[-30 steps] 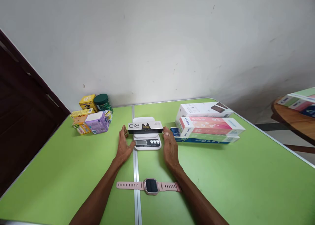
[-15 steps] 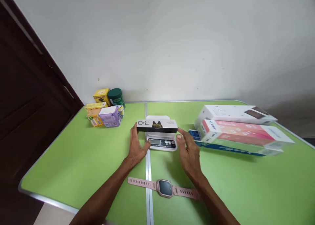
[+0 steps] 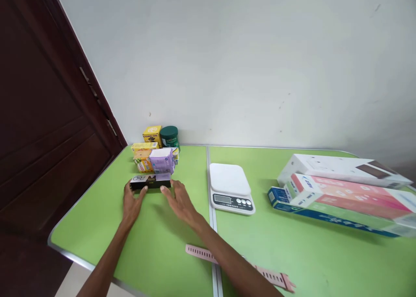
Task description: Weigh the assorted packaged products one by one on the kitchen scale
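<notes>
A long black and white box (image 3: 150, 181) lies on the green table (image 3: 156, 240), just in front of a pile of small packs. My left hand (image 3: 131, 203) touches its left end with thumb and fingers curled round it. My right hand (image 3: 178, 200) is at its right end, fingers stretched out and slightly apart. A white kitchen scale (image 3: 230, 187) stands to the right with nothing on its platform. A pink smartwatch (image 3: 208, 255) lies near the front edge, partly hidden under my right forearm.
Small packs, a purple one (image 3: 161, 159), a yellow box (image 3: 152, 135) and a green tin (image 3: 169, 136), stand at the back left. Long flat boxes (image 3: 341, 188) are stacked at the right. A dark wooden door (image 3: 45, 115) stands left of the table.
Both hands carried the black and white box off the scale and leftward, down onto the table in front of the small packs. The camera view turned left.
</notes>
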{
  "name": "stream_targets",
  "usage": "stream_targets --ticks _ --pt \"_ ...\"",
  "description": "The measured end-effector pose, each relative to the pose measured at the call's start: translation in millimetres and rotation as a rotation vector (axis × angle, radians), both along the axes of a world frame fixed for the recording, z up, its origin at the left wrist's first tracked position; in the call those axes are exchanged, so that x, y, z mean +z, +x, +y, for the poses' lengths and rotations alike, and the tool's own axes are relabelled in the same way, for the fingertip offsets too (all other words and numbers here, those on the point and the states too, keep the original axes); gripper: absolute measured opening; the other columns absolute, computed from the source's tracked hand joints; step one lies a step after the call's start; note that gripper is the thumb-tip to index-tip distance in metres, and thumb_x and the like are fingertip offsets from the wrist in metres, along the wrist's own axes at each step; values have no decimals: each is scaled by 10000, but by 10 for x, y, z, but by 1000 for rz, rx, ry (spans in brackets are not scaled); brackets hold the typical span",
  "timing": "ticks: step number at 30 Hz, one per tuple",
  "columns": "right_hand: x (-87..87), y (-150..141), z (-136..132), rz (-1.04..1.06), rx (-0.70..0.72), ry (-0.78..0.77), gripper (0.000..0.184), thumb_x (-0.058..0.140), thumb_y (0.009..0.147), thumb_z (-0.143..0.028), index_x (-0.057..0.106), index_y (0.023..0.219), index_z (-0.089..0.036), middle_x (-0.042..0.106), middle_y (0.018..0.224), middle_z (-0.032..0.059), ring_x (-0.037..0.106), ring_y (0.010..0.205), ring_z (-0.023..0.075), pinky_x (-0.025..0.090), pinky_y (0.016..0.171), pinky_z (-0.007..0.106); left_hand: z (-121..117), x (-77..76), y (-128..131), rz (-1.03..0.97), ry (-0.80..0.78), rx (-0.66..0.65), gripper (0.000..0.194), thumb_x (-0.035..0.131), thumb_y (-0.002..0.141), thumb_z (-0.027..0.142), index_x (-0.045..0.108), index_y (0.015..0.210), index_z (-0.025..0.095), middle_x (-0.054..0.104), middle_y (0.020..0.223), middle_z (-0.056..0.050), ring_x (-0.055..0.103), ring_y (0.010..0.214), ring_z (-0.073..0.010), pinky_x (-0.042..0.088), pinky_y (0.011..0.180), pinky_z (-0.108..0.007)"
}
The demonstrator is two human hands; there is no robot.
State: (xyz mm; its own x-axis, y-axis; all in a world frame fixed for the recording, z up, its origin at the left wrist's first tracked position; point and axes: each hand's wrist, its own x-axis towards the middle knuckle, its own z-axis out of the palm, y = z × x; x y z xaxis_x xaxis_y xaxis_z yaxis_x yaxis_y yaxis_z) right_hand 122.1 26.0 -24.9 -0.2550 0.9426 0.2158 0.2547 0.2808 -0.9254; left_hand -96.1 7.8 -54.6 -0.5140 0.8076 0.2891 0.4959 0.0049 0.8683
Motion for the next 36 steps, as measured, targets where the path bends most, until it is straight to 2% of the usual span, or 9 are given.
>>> stream_targets --ticks 5,10,15,19,21,24,29,32,36 --pt "-122 -419 224 -96 16 -39 557 606 991 -492 615 1413 -129 643 1394 222 558 1388 377 443 1188 523 210 -80 -365 351 -127 77 661 658 880 493 508 1395 106 602 1419 -234 557 1388 -369 429 1188 -547" --pt "-109 -331 207 -130 83 -20 579 684 949 -481 604 1423 -158 630 1454 207 557 1398 381 468 1164 565 334 -73 -378 528 -276 132 692 577 927 499 465 1461 73 565 1455 -287 519 1405 -426 414 1152 -625" --pt "36 311 -67 -143 139 175 561 655 981 -454 576 1472 -195 647 1429 155 597 1354 311 495 1156 512 297 -34 -368 510 -207 131 926 586 895 581 327 1551 -20 489 1484 -348 453 1433 -477 390 1160 -664" --pt "105 1227 -354 -104 -209 490 424 519 1072 -356 572 1477 -240 649 1414 133 603 1336 269 513 1145 483 177 7 -121 507 30 120 1026 573 893 616 216 1610 -25 372 1569 -342 340 1510 -464 349 1221 -641" --pt "99 1752 -488 -150 -442 641 412 534 1064 -288 571 1473 -259 667 1376 124 613 1311 274 534 1110 493 133 27 177 521 110 52 991 574 901 615 234 1622 26 360 1597 -303 332 1519 -448 333 1241 -630" --pt "80 2516 -655 -302 -801 777 443 568 1043 -291 555 1484 -257 654 1385 140 592 1322 312 511 1102 555 102 61 841 487 202 -115 933 607 907 598 272 1618 96 375 1607 -252 347 1518 -426 332 1252 -621" --pt "24 3487 -691 -296 -1351 702 553 442 1065 -468 479 1527 -166 540 1494 242 486 1419 400 371 1157 667 78 196 2209 366 269 -526 757 613 963 498 328 1595 196 437 1581 -208 430 1487 -378 341 1255 -602" --pt "-73 3797 -572 -175 -1438 567 672 353 1058 -598 480 1517 -124 560 1459 263 493 1389 414 354 1144 694 122 323 2944 318 231 -797 697 592 997 462 327 1600 232 443 1602 -192 414 1515 -347 328 1262 -598" --pt "-155 3926 -479 -87 -1376 427 746 285 1045 -680 550 1461 -120 613 1427 248 506 1371 387 344 1155 679 277 438 3671 231 100 -1028 767 615 976 527 327 1614 213 412 1638 -205 344 1568 -351 291 1281 -585"
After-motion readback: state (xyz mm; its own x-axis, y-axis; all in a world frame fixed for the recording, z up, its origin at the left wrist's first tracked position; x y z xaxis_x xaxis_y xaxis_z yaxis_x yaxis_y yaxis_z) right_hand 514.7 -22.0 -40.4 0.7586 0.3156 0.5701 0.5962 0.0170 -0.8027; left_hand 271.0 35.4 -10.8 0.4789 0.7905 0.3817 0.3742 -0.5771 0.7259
